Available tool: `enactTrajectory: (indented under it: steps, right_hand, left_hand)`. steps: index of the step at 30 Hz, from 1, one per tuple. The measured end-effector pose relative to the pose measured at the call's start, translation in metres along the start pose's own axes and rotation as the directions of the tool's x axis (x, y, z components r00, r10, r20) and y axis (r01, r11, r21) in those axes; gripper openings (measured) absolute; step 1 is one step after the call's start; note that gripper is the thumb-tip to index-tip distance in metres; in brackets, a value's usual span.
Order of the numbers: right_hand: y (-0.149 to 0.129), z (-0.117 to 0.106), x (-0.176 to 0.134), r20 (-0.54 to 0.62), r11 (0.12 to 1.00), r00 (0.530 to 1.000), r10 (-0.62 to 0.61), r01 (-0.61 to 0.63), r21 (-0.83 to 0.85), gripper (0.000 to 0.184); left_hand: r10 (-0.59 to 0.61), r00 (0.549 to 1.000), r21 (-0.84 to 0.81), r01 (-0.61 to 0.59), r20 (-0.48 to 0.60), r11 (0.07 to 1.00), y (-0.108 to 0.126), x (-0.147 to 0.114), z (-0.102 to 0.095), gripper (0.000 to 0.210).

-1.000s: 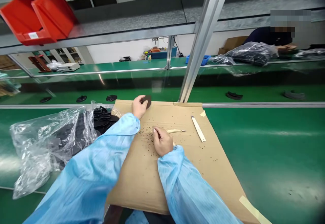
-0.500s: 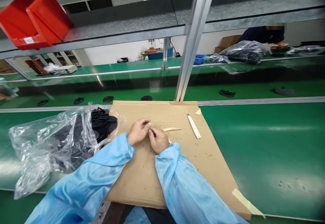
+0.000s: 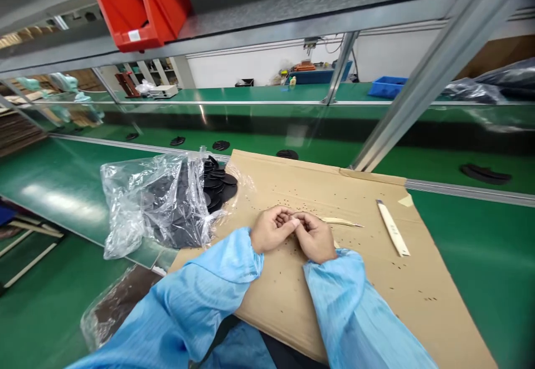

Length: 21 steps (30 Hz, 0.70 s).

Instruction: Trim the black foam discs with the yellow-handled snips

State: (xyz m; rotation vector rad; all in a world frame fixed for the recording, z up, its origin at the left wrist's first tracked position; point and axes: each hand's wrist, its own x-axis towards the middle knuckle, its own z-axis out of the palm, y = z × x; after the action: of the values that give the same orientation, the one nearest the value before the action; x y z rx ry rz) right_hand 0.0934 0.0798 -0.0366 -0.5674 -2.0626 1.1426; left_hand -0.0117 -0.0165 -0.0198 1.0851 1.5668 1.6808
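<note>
Wears plain light-blue sleeves point(image 3: 217, 271) over tan cardboard point(image 3: 284, 285) dotted with black specks point(image 3: 430, 299). Shows cream on the curved tool point(image 3: 338, 221) and on the flat strip point(image 3: 393, 228), dark-marked and grey-tipped. Has black discs point(image 3: 219, 182), a colourless transparent bag point(image 3: 121, 190), green on the tabletop point(image 3: 480, 241), bright red on the bin point(image 3: 165, 6) with its white label point(image 3: 134, 35).

Head-worn view (forward, downward)

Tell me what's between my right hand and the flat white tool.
In the head view, a curved, metal-tipped cream tool and small dark specks lie between your right hand and the flat white tool.
</note>
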Motion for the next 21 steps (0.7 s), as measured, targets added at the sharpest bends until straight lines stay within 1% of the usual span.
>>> enactTrajectory:
  steps: [5, 8, 11, 13, 15, 17, 21]
  right_hand:
    - [0.003, 0.000, 0.001, 0.039, 0.999, 0.999, -0.001, 0.003, -0.043, 0.026]
    - [0.005, -0.001, 0.001, 0.029, 0.998, 1.000, 0.003, -0.001, -0.060, 0.028]
    - [0.007, -0.001, 0.001, 0.050, 0.999, 0.998, 0.031, -0.029, -0.046, 0.030]
    - [0.007, -0.001, 0.001, 0.072, 0.999, 0.996, 0.051, -0.049, -0.023, 0.031]
    - [0.007, -0.001, 0.002, 0.068, 0.998, 0.996, 0.058, -0.057, -0.013, 0.033]
    - [0.006, -0.002, 0.002, 0.066, 0.997, 0.996, 0.067, -0.065, -0.038, 0.035]
    - [0.007, -0.008, 0.004, 0.104, 0.985, 0.987, 0.121, -0.106, -0.132, 0.037]
  left_hand:
    - [-0.055, 0.998, -0.070, 0.054, -0.003, 0.996, -0.002, 0.002, -0.002, 0.037]
    - [-0.044, 0.999, -0.082, 0.045, 0.010, 0.996, -0.006, 0.003, -0.003, 0.036]
    - [-0.039, 0.999, -0.119, 0.040, 0.008, 0.992, -0.013, 0.006, -0.003, 0.033]
    - [-0.067, 0.998, -0.148, 0.066, 0.003, 0.987, -0.017, 0.008, -0.003, 0.032]
    - [-0.096, 0.995, -0.157, 0.095, -0.001, 0.983, -0.020, 0.009, -0.003, 0.030]
    - [-0.112, 0.994, -0.146, 0.109, -0.008, 0.983, -0.019, 0.010, -0.003, 0.027]
    - [-0.113, 0.993, -0.125, 0.107, -0.041, 0.986, -0.016, 0.009, -0.003, 0.024]
